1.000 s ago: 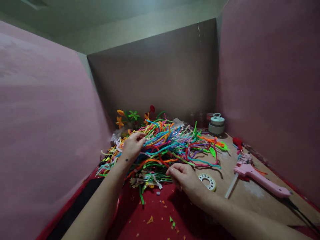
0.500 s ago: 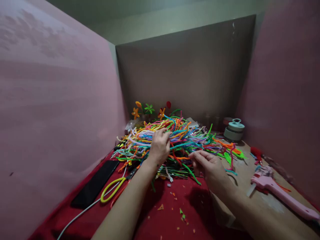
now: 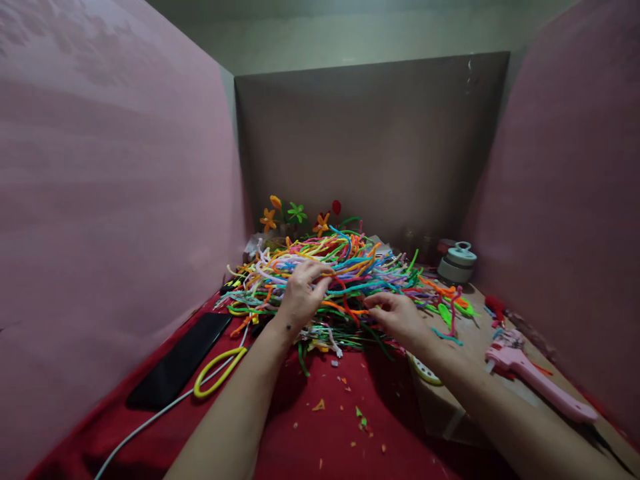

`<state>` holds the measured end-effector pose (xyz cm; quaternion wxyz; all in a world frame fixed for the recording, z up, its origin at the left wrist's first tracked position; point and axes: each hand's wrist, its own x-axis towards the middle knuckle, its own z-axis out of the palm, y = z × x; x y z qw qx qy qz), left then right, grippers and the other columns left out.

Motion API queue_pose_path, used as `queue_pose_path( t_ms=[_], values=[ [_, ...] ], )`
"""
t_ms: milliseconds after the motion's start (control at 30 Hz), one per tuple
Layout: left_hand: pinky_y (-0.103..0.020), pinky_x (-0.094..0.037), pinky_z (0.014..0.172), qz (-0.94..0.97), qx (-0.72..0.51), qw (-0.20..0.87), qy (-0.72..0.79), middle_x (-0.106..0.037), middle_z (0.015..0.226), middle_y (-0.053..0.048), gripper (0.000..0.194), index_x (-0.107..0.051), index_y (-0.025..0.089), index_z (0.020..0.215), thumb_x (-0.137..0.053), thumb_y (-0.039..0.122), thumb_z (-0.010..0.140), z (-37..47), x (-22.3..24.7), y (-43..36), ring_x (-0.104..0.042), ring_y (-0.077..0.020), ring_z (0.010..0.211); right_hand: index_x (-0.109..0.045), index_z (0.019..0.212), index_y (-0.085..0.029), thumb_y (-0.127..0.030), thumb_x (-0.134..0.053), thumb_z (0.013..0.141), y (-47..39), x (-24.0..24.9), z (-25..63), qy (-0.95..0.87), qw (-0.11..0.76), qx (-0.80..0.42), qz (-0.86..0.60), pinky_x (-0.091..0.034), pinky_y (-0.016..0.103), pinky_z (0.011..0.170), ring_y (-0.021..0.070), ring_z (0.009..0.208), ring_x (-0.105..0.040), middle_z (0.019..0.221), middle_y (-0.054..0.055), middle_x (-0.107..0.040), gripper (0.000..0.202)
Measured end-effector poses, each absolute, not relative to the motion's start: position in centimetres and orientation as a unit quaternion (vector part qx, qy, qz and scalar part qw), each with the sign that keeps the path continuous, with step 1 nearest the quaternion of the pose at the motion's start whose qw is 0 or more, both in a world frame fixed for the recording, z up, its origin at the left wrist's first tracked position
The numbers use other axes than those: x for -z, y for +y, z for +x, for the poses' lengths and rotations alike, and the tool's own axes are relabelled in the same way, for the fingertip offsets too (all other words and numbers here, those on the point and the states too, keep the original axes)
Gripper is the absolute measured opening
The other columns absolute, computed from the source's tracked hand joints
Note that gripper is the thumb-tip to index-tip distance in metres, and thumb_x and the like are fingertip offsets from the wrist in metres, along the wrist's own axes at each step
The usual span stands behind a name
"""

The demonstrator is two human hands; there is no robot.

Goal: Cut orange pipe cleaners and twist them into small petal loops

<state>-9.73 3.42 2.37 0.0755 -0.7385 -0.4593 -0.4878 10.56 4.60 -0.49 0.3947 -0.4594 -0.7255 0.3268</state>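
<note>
A large tangled heap of coloured pipe cleaners [image 3: 280, 273] lies in front of me. Over its front middle, my left hand [image 3: 303, 293] curls thumb and fingers together on a pipe cleaner; a red pipe cleaner [image 3: 346, 300] runs past the fingertips. To the right, my right hand [image 3: 397, 317] is closed in a pinch at the heap's front edge. An orange pipe cleaner [image 3: 345, 308] reaches its fingertips, which partly hide the end. Below both hands, thin dark green stems [image 3: 345, 339] lie in a bundle.
A black phone [image 3: 180, 360], a white cable [image 3: 150, 433] and a yellow-handled tool [image 3: 200, 383] lie on the left. On the right are a pink glue gun [image 3: 545, 387] and a lidded pot [image 3: 457, 262]. Scraps dot the red cloth [image 3: 300, 447]. Pipe-cleaner flowers [image 3: 297, 213] stand behind.
My right hand has moved left, closer to my left hand. The left hand has shifted slightly left and its fingers have drawn back from the strands. The view has tilted a little.
</note>
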Motion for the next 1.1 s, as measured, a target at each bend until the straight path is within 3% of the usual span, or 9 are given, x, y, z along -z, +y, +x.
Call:
queue_pose_path(
  t_ms=[67, 200, 333, 500, 633, 800, 933, 1033, 1100],
  values=[
    [-0.036, -0.04, 0.09, -0.786, 0.424, 0.064, -0.445, -0.06, 0.099, -0.004, 0.017, -0.065, 0.023, 0.091, -0.057, 0.019, 0.077, -8.9, -1.5, 3.4, -0.05, -0.019, 0.1, -0.067, 0.092, -0.018, -0.016, -0.054, 0.071, 5.3, 1.3, 10.0, -0.801, 0.337, -0.198, -0.454, -0.042, 0.028, 0.074, 0.0195, 0.084, -0.06, 0.093, 0.007, -0.068, 0.024],
    [-0.045, -0.032, 0.095, -0.81, 0.323, 0.128, -0.473, -0.052, 0.114, -0.007, 0.018, -0.065, 0.022, 0.088, -0.065, 0.027, 0.07, -7.6, 0.4, 3.5, -0.042, -0.0254, 0.109, -0.069, 0.084, -0.019, -0.02, -0.045, 0.081, 5.7, 1.8, 9.3, -0.86, 0.213, -0.043, -0.461, -0.039, 0.025, 0.067, 0.019, 0.081, -0.061, 0.087, 0.008, -0.067, 0.024],
    [-0.046, -0.028, 0.098, -0.803, 0.31, 0.147, -0.488, -0.051, 0.116, -0.008, 0.008, -0.065, 0.019, 0.08, -0.06, 0.022, 0.074, -7.7, 1.1, 3.9, -0.039, -0.025, 0.111, -0.069, 0.078, -0.02, -0.022, -0.045, 0.082, 4.7, 0.6, 9.7, -0.85, 0.214, -0.01, -0.48, -0.035, 0.023, 0.062, 0.0163, 0.075, -0.061, 0.082, 0.006, -0.068, 0.024],
    [-0.044, -0.031, 0.096, -0.804, 0.306, 0.147, -0.489, -0.054, 0.112, -0.008, 0.013, -0.065, 0.019, 0.077, -0.053, 0.015, 0.076, -8.6, 1.3, 4.7, -0.043, -0.023, 0.108, -0.067, 0.065, -0.021, -0.023, -0.046, 0.078, 2.8, -2.0, 12.3, -0.829, 0.194, 0.019, -0.524, -0.03, 0.024, 0.054, 0.0161, 0.06, -0.058, 0.063, 0.005, -0.066, 0.025],
    [-0.043, -0.033, 0.093, -0.808, 0.304, 0.149, -0.483, -0.055, 0.11, -0.009, 0.013, -0.065, 0.018, 0.077, -0.053, 0.015, 0.076, -8.7, 1.5, 4.9, -0.044, -0.0233, 0.106, -0.069, 0.067, -0.019, -0.025, -0.049, 0.075, 1.4, -4.5, 16.2, -0.794, 0.264, 0.042, -0.546, -0.03, 0.026, 0.051, 0.0166, 0.054, -0.056, 0.06, 0.006, -0.066, 0.023],
    [-0.045, -0.033, 0.092, -0.811, 0.302, 0.153, -0.478, -0.054, 0.111, -0.009, 0.013, -0.066, 0.019, 0.077, -0.054, 0.015, 0.075, -8.6, 1.8, 5.1, -0.043, -0.0243, 0.106, -0.071, 0.072, -0.015, -0.035, -0.062, 0.067, -0.8, -7.7, 20.4, -0.635, 0.48, -0.039, -0.604, -0.025, 0.023, 0.04, 0.0108, 0.039, -0.042, 0.045, 0.002, -0.054, 0.022],
    [-0.046, -0.034, 0.09, -0.809, 0.307, 0.156, -0.476, -0.054, 0.111, -0.009, 0.014, -0.066, 0.019, 0.077, -0.053, 0.014, 0.076, -8.5, 1.7, 4.9, -0.044, -0.0248, 0.105, -0.068, 0.08, -0.013, -0.034, -0.069, 0.063, -0.8, -8.2, 20.7, -0.52, 0.629, -0.244, -0.524, -0.018, 0.02, 0.034, 0.0058, 0.035, -0.031, 0.041, -0.004, -0.042, 0.026],
    [-0.046, -0.032, 0.093, -0.8, 0.329, 0.165, -0.474, -0.051, 0.117, -0.009, 0.015, -0.066, 0.02, 0.084, -0.055, 0.014, 0.076, -8.0, 1.0, 4.1, -0.04, -0.0262, 0.109, -0.065, 0.077, -0.012, -0.034, -0.072, 0.061, 0.3, -7.0, 18.8, -0.506, 0.623, -0.367, -0.47, -0.014, 0.019, 0.032, 0.0038, 0.032, -0.028, 0.04, -0.005, -0.042, 0.027],
    [-0.045, -0.033, 0.093, -0.796, 0.374, 0.145, -0.454, -0.049, 0.119, -0.01, 0.018, -0.064, 0.02, 0.093, -0.056, 0.018, 0.077, -7.4, 0.3, 3.4, -0.038, -0.0266, 0.111, -0.063, 0.075, -0.013, -0.037, -0.072, 0.06, 1.0, -5.8, 16.8, -0.517, 0.57, -0.454, -0.449, -0.014, 0.018, 0.03, 0.0032, 0.03, -0.026, 0.04, -0.006, -0.043, 0.029]
  ],
)
